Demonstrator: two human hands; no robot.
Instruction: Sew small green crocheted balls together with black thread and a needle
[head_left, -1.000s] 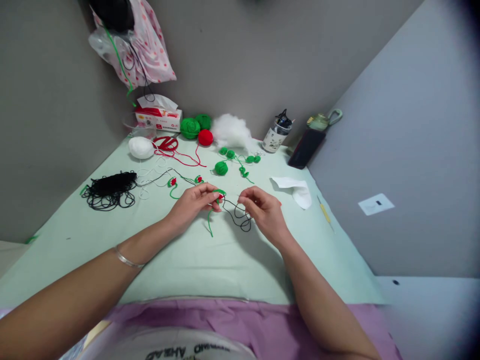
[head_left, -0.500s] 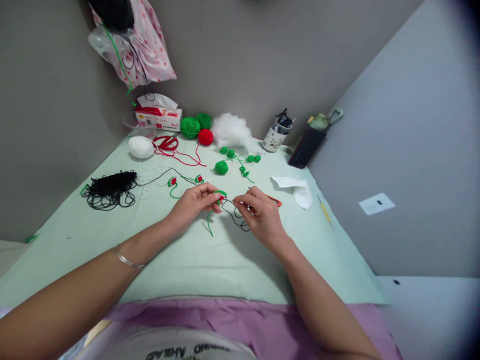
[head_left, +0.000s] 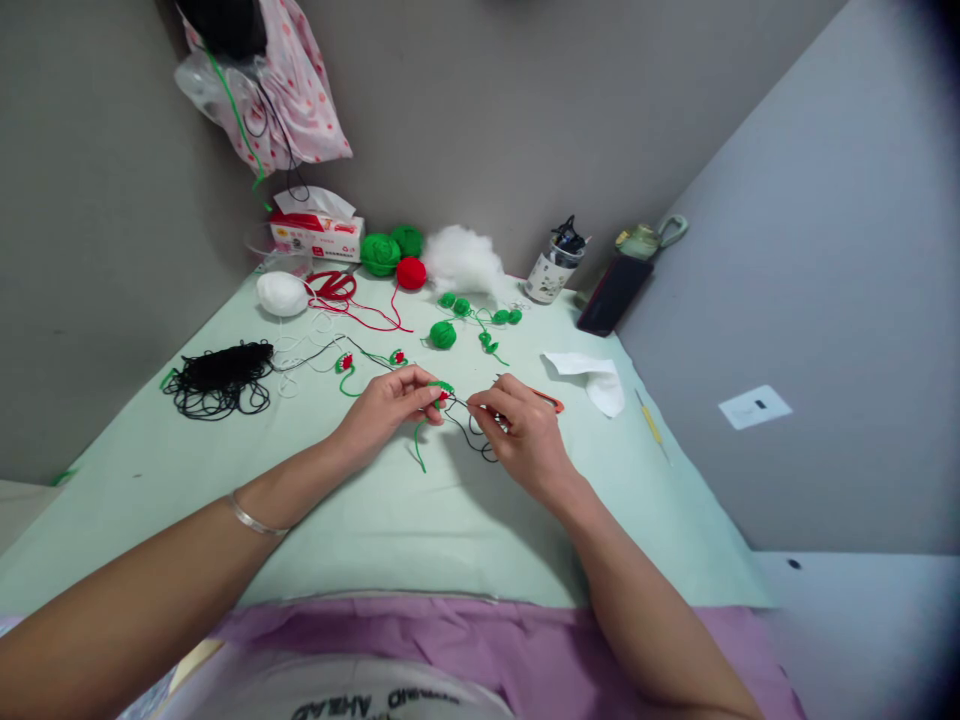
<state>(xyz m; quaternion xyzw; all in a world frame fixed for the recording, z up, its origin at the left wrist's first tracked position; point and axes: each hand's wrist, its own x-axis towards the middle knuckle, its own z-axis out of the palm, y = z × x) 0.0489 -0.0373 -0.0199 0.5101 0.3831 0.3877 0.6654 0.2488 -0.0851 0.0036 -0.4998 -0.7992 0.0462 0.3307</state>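
Between the thumb and fingers of my left hand (head_left: 394,408) is a small crocheted piece (head_left: 445,391) in green and red with a white edge. A green yarn tail (head_left: 419,448) dangles below it. My right hand (head_left: 521,430) is closed in a pinch just to the right, on a thin needle-like tool (head_left: 460,402) that reaches to the piece. Its tip is too small to make out. Black yarn (head_left: 480,447) loops under the right fingers. Two similar red and green pieces, one nearer (head_left: 344,363) and one farther (head_left: 398,357), lie beyond my left hand.
A black yarn skein (head_left: 221,375) and a white ball (head_left: 282,294) lie left. Behind are red-handled scissors (head_left: 332,287), a tissue box (head_left: 322,238), a red ball (head_left: 411,273) and white stuffing (head_left: 463,262). Right are tissue (head_left: 592,375), a yellow-handled hook (head_left: 649,420) and a phone (head_left: 615,293).
My right hand has shifted very slightly, still pinching beside the crocheted piece. The left hand and everything on the table look the same.
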